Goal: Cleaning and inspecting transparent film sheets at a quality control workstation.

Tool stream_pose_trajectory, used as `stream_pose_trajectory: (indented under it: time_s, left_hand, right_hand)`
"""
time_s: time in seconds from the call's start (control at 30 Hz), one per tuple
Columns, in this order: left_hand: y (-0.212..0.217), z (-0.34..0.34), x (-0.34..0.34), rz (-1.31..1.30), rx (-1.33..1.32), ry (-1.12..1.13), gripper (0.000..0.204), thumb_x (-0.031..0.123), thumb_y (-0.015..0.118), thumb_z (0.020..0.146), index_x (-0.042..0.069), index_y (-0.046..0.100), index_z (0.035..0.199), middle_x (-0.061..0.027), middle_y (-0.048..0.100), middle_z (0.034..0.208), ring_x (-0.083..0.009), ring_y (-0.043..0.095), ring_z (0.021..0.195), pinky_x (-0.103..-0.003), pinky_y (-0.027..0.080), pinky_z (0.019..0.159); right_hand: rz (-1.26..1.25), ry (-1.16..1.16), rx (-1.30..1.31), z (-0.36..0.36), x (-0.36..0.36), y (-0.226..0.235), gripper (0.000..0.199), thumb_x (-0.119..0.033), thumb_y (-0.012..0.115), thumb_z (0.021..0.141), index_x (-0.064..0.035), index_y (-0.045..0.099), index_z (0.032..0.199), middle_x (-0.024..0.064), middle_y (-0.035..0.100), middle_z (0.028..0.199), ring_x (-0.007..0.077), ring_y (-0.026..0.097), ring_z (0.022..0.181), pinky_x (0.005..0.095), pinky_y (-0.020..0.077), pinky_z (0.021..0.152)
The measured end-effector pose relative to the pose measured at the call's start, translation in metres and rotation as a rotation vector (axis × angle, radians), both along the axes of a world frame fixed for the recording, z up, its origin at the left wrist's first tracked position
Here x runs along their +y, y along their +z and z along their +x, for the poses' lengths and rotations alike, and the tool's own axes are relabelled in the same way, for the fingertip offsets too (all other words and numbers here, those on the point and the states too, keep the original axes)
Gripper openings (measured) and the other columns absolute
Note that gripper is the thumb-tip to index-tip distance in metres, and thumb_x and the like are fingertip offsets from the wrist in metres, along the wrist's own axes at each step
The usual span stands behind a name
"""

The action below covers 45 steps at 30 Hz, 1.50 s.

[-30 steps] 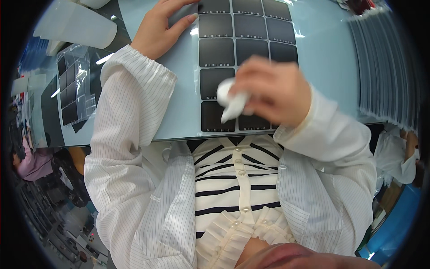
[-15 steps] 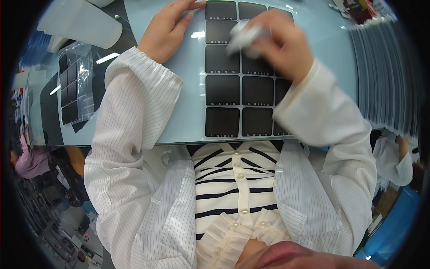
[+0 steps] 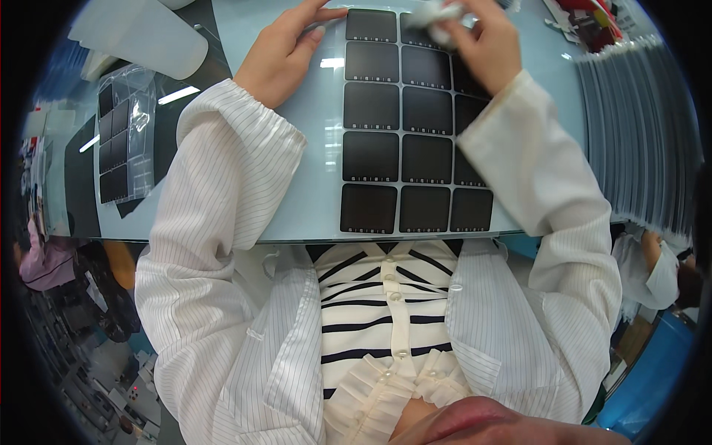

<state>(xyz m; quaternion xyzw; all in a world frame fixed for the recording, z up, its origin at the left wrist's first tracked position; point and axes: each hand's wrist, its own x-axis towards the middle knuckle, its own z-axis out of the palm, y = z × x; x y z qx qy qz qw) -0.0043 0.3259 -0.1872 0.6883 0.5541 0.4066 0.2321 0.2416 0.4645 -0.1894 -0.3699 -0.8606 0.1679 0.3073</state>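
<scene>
A sheet of dark, rounded square panels (image 3: 371, 156) lies flat in front of me, its panels set in rows with pale gaps and small pale marks along their lower edges. My left hand (image 3: 285, 55) rests at the far left corner of the sheet, its fingers stretched out and the tips touching or nearly touching the edge. Over the far right part of the sheet, my right hand (image 3: 486, 41) pinches a crumpled white cloth (image 3: 437, 15), blurred by motion, against the panels. Hand and sleeve cover some of the right column.
The sheet lies on a pale glassy table (image 3: 315, 163). At left are a translucent plastic container (image 3: 144, 37) and a clear bag of similar dark panels (image 3: 115, 148). A tall stack of thin sheets (image 3: 638, 133) stands at right. Other people sit beyond both sides.
My right hand has moved the white cloth away from me and slightly right, uncovering panels in the middle. My left hand stays at the sheet's corner.
</scene>
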Motion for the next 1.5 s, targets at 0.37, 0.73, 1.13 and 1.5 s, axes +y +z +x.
stream_pose_trajectory:
  time_s: [0.37,0.73,1.13,1.5]
  left_hand:
    - [-0.057,-0.022,0.028,0.269,-0.48,-0.214,0.053,0.001,0.043,0.095,0.002,0.028,0.146,-0.0159,0.052,0.134,-0.024,0.05,0.123,-0.032,0.039,0.102]
    - [-0.034,-0.013,0.014,-0.091,-0.287,0.158,0.051,0.01,0.044,0.098,0.002,0.03,0.146,-0.0153,0.053,0.132,-0.022,0.053,0.118,-0.032,0.041,0.097]
    - [-0.018,0.004,0.001,0.046,0.225,0.101,0.058,0.011,0.059,0.091,0.014,0.038,0.145,-0.0066,0.053,0.135,-0.0252,0.044,0.128,-0.036,0.035,0.108]
    - [-0.022,-0.008,-0.002,0.138,0.435,0.073,0.064,0.034,0.07,0.083,0.006,0.047,0.136,-0.0136,0.051,0.136,-0.0333,0.042,0.13,-0.042,0.034,0.11]
  right_hand:
    - [0.091,0.275,0.033,-0.065,-0.007,-0.005,0.02,-0.012,0.07,0.077,-0.0053,0.064,0.095,0.0113,0.061,0.092,0.0294,0.064,0.077,0.0356,0.05,0.065]
    - [0.239,0.077,0.09,-0.047,0.012,0.01,0.016,-0.015,0.065,0.078,-0.0048,0.067,0.091,0.0147,0.059,0.09,0.038,0.061,0.083,0.0428,0.0497,0.072]
    - [0.148,0.083,-0.004,0.045,0.006,0.003,0.022,-0.005,0.065,0.083,-0.0061,0.065,0.105,0.0065,0.06,0.094,0.015,0.055,0.062,0.0263,0.0443,0.056]
    - [-0.138,-0.249,0.065,0.165,0.035,0.004,0.056,-0.032,0.073,0.086,-0.0112,0.054,0.134,0.0078,0.059,0.121,0.0132,0.059,0.084,0.0283,0.0483,0.066]
